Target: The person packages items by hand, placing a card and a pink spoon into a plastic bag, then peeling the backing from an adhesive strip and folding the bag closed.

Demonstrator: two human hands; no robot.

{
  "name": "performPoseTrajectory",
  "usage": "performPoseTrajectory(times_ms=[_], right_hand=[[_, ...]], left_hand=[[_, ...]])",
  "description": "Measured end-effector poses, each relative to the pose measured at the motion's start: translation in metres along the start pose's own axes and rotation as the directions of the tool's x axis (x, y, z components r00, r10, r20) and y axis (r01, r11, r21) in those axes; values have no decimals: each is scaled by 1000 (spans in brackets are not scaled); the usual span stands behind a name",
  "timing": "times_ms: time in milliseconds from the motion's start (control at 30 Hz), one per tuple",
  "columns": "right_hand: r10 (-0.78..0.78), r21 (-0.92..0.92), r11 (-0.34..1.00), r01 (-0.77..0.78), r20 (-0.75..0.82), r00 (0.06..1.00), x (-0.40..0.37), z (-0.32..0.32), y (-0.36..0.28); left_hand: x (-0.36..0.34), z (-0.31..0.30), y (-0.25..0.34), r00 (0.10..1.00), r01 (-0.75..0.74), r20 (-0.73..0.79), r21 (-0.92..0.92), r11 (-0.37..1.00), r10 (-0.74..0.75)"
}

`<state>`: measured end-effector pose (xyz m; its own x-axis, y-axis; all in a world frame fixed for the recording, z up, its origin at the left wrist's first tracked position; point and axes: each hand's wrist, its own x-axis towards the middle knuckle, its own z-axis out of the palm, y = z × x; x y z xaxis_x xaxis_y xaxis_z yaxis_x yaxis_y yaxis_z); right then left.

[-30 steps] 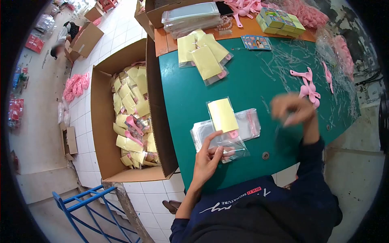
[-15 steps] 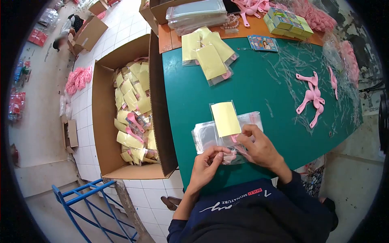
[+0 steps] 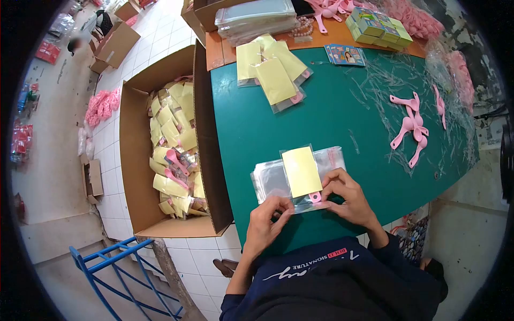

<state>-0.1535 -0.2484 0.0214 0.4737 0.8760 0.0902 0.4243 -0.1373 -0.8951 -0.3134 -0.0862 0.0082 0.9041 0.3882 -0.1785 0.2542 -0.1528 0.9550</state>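
In front of me on the green table is a clear plastic bag (image 3: pixel 305 207) holding a yellow card (image 3: pixel 301 172). The end of a pink spoon (image 3: pixel 315 197), with a hole in it, shows below the card. My left hand (image 3: pixel 267 218) pinches the bag's near edge at its left side. At the right side of the same edge, the fingers of my right hand (image 3: pixel 349 199) are closed on the plastic, close to the spoon end. Beneath the bag lies a stack of empty clear bags (image 3: pixel 269 180).
Filled bags with yellow cards (image 3: pixel 274 80) lie farther back. Loose pink spoons (image 3: pixel 410 125) and plastic scraps are on the right. A large cardboard box (image 3: pixel 131 160) of filled bags stands left of the table. Card bundles (image 3: pixel 377 31) and a blue cart frame (image 3: pixel 115 251) are also in view.
The filled bag has shifted slightly toward me. My hands have moved apart along its near edge, which now lies straighter, and the spoon end shows more clearly.
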Motion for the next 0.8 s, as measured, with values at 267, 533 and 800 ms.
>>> performPoseTrajectory(times_ms=[267,533,800], right_hand=[[461,590,692,-416,82,884,-5,17,-3],[566,511,742,-434,-131,814,0,31,-9],[480,411,826,-385,-156,864,-1,34,-6]], left_hand=[[2,13,2,990,59,-124,-122,991,-75],[0,22,-7,954,215,-148,-262,941,-260],[1,27,-4,946,113,-239,-389,914,-219]])
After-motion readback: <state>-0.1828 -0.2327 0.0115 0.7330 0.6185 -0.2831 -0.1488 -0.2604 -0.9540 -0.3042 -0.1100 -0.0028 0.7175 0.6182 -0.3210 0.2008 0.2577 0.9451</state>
